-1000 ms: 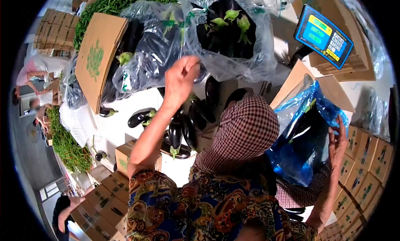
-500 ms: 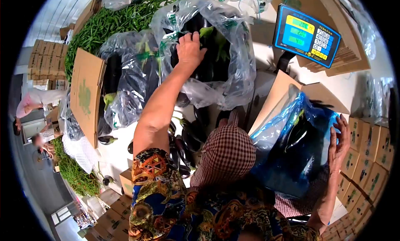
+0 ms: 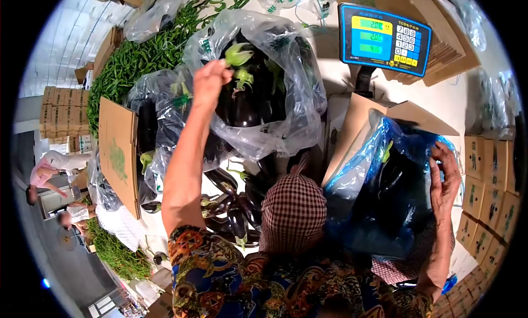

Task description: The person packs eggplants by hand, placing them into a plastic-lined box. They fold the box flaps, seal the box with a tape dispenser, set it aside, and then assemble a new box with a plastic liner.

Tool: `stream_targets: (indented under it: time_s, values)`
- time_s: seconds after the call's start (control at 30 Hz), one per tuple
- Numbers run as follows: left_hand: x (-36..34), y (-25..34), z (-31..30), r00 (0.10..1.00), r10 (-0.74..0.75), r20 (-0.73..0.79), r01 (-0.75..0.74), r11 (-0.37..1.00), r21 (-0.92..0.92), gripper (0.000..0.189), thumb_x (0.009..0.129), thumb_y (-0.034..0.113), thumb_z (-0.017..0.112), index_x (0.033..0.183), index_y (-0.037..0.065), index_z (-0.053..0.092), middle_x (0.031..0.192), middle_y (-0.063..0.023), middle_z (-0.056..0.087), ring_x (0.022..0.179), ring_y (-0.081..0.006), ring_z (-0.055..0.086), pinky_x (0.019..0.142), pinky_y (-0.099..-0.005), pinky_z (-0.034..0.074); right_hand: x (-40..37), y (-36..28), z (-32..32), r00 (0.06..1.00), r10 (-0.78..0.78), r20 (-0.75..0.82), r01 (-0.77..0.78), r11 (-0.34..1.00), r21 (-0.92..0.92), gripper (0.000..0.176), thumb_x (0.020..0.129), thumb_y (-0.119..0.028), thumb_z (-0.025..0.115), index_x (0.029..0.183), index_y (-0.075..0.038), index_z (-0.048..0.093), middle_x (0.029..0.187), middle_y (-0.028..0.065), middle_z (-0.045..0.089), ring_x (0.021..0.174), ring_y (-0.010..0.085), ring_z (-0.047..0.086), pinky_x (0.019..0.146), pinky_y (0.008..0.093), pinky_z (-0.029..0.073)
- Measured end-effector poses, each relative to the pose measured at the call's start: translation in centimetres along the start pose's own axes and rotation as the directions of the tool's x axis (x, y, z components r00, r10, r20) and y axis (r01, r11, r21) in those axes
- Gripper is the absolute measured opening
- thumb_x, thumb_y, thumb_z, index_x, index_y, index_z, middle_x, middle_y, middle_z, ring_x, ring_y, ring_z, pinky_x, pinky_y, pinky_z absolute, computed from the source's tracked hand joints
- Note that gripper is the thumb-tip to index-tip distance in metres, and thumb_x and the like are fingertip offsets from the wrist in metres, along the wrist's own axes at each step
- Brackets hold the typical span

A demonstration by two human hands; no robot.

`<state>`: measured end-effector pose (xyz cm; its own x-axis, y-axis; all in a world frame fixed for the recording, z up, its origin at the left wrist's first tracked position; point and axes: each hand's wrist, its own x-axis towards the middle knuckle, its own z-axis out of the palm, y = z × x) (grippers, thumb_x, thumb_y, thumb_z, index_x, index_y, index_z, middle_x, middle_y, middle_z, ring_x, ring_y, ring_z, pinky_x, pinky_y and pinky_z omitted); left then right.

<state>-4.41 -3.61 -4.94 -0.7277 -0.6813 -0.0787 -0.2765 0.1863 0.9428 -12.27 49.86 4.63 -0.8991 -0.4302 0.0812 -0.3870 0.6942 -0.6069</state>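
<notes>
My left hand (image 3: 212,81) is closed on the stem end of an eggplant (image 3: 238,54), over an open clear plastic bag (image 3: 308,106). Its green cap shows beside my fingers; how far its dark body reaches is hard to make out. Several glossy eggplants lie in that bag, one (image 3: 245,109) just below my hand. On the other side, my right hand (image 3: 445,177) has its fingers bent over the edge of a blue plastic bag (image 3: 352,221) that lines a cardboard box (image 3: 352,128). One eggplant (image 3: 391,169) shows inside the blue bag.
A scale display (image 3: 385,40) stands behind the lined box. Loose eggplants (image 3: 236,219) lie near a checkered cloth (image 3: 294,213). Green peppers (image 3: 143,70) are heaped at the back left. Stacked cartons (image 3: 489,180) stand right, and two people are at far left.
My left hand has gone from lying spread on the eggplants to pinching one by its stem, shifting left. My right hand stays at the blue bag's edge, fingers more bent. The view has shifted.
</notes>
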Motion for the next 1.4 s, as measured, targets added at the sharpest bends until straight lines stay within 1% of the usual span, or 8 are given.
stream_targets:
  time_s: [0.3, 0.5, 0.6, 0.77, 0.93, 1.03, 1.2, 1.4]
  values:
    - [-7.9, 7.2, -9.7, 0.980, 0.039, 0.193, 0.156, 0.437, -0.886, 0.019, 0.095, 0.012, 0.055, 0.098, -0.006, 0.054, 0.077, -0.0114, 0.057, 0.071, -0.0196, 0.056, 0.086, -0.0398, 0.055, -0.2, -3.9, 0.3, 0.986, -0.046, 0.162, -0.005, 0.954, 0.300, 0.020, 0.085, -0.011, 0.061, 0.100, 0.001, 0.065, 0.110, 0.0150, 0.063, 0.101, 0.0259, 0.060, 0.090, 0.0330, 0.044]
    - [-11.4, 13.9, -3.3, 0.932, 0.064, 0.357, 0.284, 0.483, -0.828, 0.026, 0.097, 0.020, 0.052, 0.092, -0.006, 0.051, 0.059, -0.0036, 0.043, 0.068, -0.0226, 0.060, 0.075, -0.0342, 0.058, 2.5, -8.4, 2.1, 0.913, -0.391, 0.119, 0.317, 0.861, 0.397, 0.056, 0.074, -0.020, 0.075, 0.125, -0.009, 0.055, 0.126, 0.0120, 0.055, 0.109, 0.0243, 0.055, 0.090, 0.0352, 0.046]
    - [-11.9, 15.9, 2.4, 0.865, 0.033, 0.500, 0.415, 0.510, -0.753, 0.033, 0.095, 0.025, 0.057, 0.088, -0.006, 0.055, 0.063, -0.0082, 0.054, 0.073, -0.0261, 0.064, 0.070, -0.0353, 0.057, 4.2, -10.5, 2.1, 0.872, -0.274, 0.405, -0.067, 0.753, 0.654, 0.075, 0.077, -0.031, 0.076, 0.139, -0.008, 0.041, 0.125, 0.0107, 0.054, 0.112, 0.0203, 0.052, 0.094, 0.0323, 0.043]
    - [-11.2, 16.6, 12.1, 0.845, -0.068, 0.531, 0.423, 0.692, -0.585, 0.046, 0.094, 0.040, 0.055, 0.087, -0.005, 0.056, 0.072, -0.0124, 0.061, 0.069, -0.0233, 0.061, 0.066, -0.0336, 0.056, 2.7, -8.0, 2.7, 0.803, -0.357, 0.477, -0.528, -0.055, 0.847, 0.057, 0.091, -0.040, 0.057, 0.133, -0.003, 0.046, 0.120, 0.0138, 0.060, 0.103, 0.0217, 0.063, 0.088, 0.0382, 0.054]
    - [-16.1, 17.6, 17.2, 0.761, -0.028, 0.648, 0.275, 0.919, -0.284, 0.055, 0.086, 0.053, 0.061, 0.102, 0.001, 0.055, 0.089, -0.0085, 0.062, 0.082, -0.0186, 0.063, 0.068, -0.0333, 0.054, -0.9, -4.9, 1.4, 0.882, -0.140, 0.450, -0.457, -0.025, 0.889, 0.059, 0.092, -0.042, 0.056, 0.133, -0.002, 0.045, 0.120, 0.0123, 0.060, 0.100, 0.0206, 0.064, 0.086, 0.0386, 0.054]
    - [-19.8, 18.0, 18.8, 0.544, 0.041, 0.838, 0.224, 0.955, -0.192, 0.056, 0.079, 0.051, 0.068, 0.106, 0.003, 0.056, 0.094, -0.0065, 0.062, 0.089, -0.0185, 0.063, 0.072, -0.0357, 0.054, -3.3, -3.7, 0.7, 0.950, -0.116, 0.289, -0.193, 0.511, 0.838, 0.072, 0.085, -0.042, 0.065, 0.139, -0.004, 0.037, 0.122, 0.0105, 0.056, 0.112, 0.0190, 0.054, 0.094, 0.0336, 0.046]
    - [-23.3, 16.7, 18.5, 0.534, -0.065, 0.843, 0.112, 0.994, 0.006, 0.049, 0.081, 0.035, 0.069, 0.114, 0.002, 0.057, 0.104, -0.0090, 0.063, 0.095, -0.0188, 0.060, 0.088, -0.0337, 0.047, -7.8, -0.3, 0.2, 0.832, -0.183, 0.524, -0.233, 0.741, 0.630, 0.081, 0.082, -0.033, 0.073, 0.145, -0.007, 0.030, 0.113, 0.0125, 0.062, 0.108, 0.0226, 0.056, 0.096, 0.0356, 0.044]
    - [-23.6, 15.9, 20.7, 0.348, -0.279, 0.895, 0.119, 0.960, 0.253, 0.065, 0.073, 0.047, 0.071, 0.119, 0.005, 0.055, 0.106, -0.0101, 0.062, 0.095, -0.0222, 0.061, 0.075, -0.0352, 0.052, -6.3, 8.6, 0.5, 0.977, -0.208, 0.045, 0.209, 0.900, -0.382, 0.068, 0.077, -0.018, 0.073, 0.135, -0.008, 0.039, 0.132, 0.0220, 0.044, 0.108, 0.0416, 0.054, 0.085, 0.0456, 0.050]
